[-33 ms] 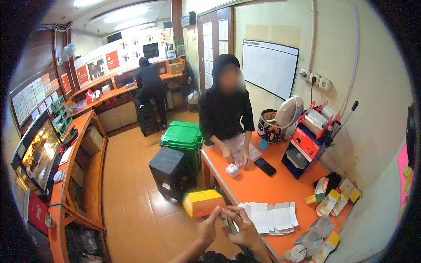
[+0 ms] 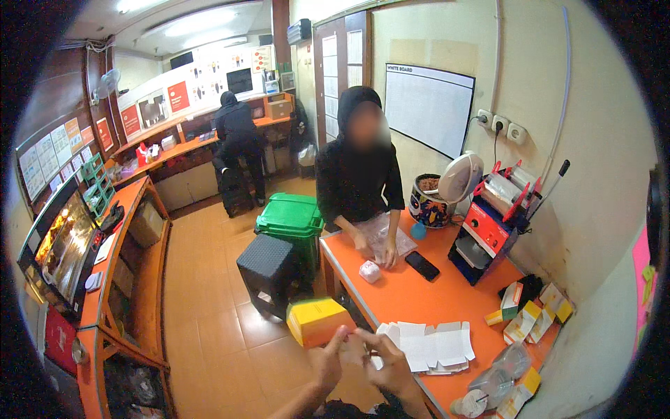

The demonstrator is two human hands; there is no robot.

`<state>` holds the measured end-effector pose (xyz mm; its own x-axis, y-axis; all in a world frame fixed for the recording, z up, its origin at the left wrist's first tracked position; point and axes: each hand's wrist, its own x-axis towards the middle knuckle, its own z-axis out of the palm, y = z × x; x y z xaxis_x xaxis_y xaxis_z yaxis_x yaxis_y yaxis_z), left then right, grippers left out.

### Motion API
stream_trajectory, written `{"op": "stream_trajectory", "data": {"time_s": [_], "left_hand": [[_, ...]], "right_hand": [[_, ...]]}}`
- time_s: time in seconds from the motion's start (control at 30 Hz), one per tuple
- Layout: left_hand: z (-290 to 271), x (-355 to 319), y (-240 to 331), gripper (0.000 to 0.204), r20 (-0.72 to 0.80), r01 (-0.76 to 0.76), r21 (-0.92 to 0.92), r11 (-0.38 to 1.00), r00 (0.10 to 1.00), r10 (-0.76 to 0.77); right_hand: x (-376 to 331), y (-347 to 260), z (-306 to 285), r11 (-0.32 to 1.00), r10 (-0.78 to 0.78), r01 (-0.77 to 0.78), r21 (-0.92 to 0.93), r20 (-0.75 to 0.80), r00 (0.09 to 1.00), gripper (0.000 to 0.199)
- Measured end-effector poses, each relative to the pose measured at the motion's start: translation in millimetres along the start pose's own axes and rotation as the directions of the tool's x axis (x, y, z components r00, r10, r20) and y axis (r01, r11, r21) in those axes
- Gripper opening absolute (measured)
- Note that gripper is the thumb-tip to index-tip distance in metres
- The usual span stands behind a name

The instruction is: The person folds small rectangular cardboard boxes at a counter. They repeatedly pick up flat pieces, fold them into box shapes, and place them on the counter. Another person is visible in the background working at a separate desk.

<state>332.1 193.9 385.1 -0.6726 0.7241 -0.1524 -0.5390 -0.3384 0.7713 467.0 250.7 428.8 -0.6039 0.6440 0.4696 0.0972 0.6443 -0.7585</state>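
A yellow-and-orange folded carton (image 2: 315, 322) is held up in front of me, off the left edge of the orange table (image 2: 399, 297). My left hand (image 2: 331, 362) grips its near end, thumb uppermost. Close beside it, the fingers of my right hand (image 2: 388, 364) are bent in a pinch at the carton's near right end. What lies between those fingers is blurred and partly covered. To the right of my hands lies a stack of flat white carton blanks (image 2: 434, 346).
Across the table a co-worker (image 2: 359, 167) handles a clear plastic bag (image 2: 391, 234). A phone (image 2: 421, 266), a red sealing machine (image 2: 485, 230), a patterned tub (image 2: 427, 202), and several cartons (image 2: 523, 322) sit there. A black stool (image 2: 269, 269) and green bin (image 2: 289, 213) stand left.
The carton and my left hand have shifted slightly left. My right fingertips have moved a little away from the left thumb.
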Motion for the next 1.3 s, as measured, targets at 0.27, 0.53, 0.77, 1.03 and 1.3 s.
{"op": "stream_trajectory", "data": {"time_s": [0.27, 0.53, 0.77, 1.03, 1.3], "left_hand": [[-23, 6, -45, 0.055, 0.419, -0.518, 0.524, 0.676, 0.848, 0.325], [12, -4, -12, 0.038, 0.701, -0.836, 0.545, 0.061, 0.495, 0.514], [7, -7, -15, 0.014, 0.3, -0.361, 0.458, 0.812, 0.923, 0.241], [-11, 7, -37, 0.028, 0.166, -0.153, 0.294, 0.943, 0.98, 0.107], [-21, 3, -28, 0.031, 0.181, 0.254, 0.373, 0.892, 0.923, -0.339]], "right_hand": [[-2, 24, -9, 0.99, -0.065, 0.012, -0.142, -0.371, 0.926, 0.011], [5, 25, -14, 1.0, -0.007, 0.01, 0.013, -0.234, 0.972, 0.012], [6, 13, -19, 0.992, -0.119, 0.125, 0.025, -0.153, 0.981, 0.034], [12, 20, -10, 0.961, -0.233, 0.224, -0.162, -0.038, 0.972, 0.057], [18, 37, -5, 0.943, -0.319, 0.296, -0.154, -0.158, 0.934, 0.03]]}}
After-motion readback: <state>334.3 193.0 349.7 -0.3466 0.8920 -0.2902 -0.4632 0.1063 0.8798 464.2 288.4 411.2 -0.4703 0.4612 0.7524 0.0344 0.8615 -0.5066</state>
